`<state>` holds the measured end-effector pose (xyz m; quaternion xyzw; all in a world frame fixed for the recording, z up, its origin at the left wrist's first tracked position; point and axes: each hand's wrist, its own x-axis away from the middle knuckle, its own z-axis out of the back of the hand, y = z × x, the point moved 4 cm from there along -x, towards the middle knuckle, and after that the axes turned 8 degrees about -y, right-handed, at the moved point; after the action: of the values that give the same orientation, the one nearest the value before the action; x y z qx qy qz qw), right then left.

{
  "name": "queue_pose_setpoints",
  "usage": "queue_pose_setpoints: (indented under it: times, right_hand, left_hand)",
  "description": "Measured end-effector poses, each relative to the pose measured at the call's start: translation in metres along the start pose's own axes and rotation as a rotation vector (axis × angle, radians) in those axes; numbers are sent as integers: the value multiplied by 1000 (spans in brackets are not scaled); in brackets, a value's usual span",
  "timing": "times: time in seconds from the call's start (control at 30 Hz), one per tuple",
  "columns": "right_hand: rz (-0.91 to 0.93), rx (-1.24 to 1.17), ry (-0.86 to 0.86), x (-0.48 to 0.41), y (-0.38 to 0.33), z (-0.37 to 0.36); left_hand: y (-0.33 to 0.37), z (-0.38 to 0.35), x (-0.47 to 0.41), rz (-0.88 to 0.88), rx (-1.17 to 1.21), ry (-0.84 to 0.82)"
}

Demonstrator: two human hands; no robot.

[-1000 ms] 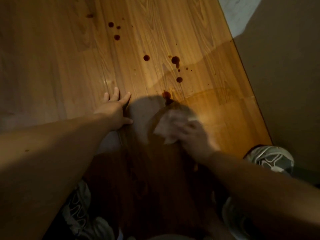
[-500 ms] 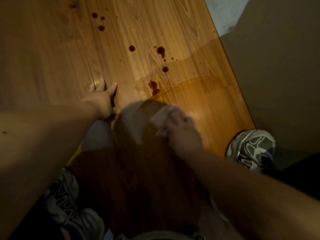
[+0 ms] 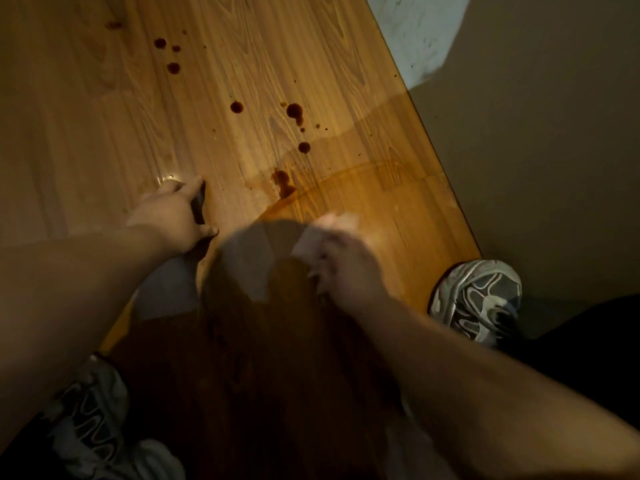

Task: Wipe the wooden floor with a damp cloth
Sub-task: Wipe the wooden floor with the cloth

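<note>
Wood-grain planks of the wooden floor were only partly cleaned, in my judgement. The right hand gripped the pale cloth with curled fingers (the hand was blurred, so I could not tell one finger from another) and held it on the boards near the centre of the view. From the cloth toward two o'clock a wet patch with a darker rim shone, which suggests that this part was already wiped. Toward twelve and eleven o'clock the dark red drops lay untouched, the nearest one right at the rim of the wet patch; these were left to do. The left hand, at nine o'clock from the cloth, rested on the floor with its fingers straight and close together, probably as a support. The planks were glossy and showed a small glint. At three o'clock they ended at a plain beige surface, where a grey sneaker stood. The room was dim.
</note>
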<state>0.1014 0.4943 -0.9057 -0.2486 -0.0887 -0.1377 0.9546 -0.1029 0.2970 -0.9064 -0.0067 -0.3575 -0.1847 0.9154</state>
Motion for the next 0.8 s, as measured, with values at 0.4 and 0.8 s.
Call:
queue_pose_setpoints:
  times: [0.4,0.8]
  right_hand:
    - [-734,7,108,-4,78,32]
    - [-643,192,-319,-204,139,101]
  left_hand:
    - [2,11,-1,-29,-138,81]
    - [-9,12,-21,146,128,-160]
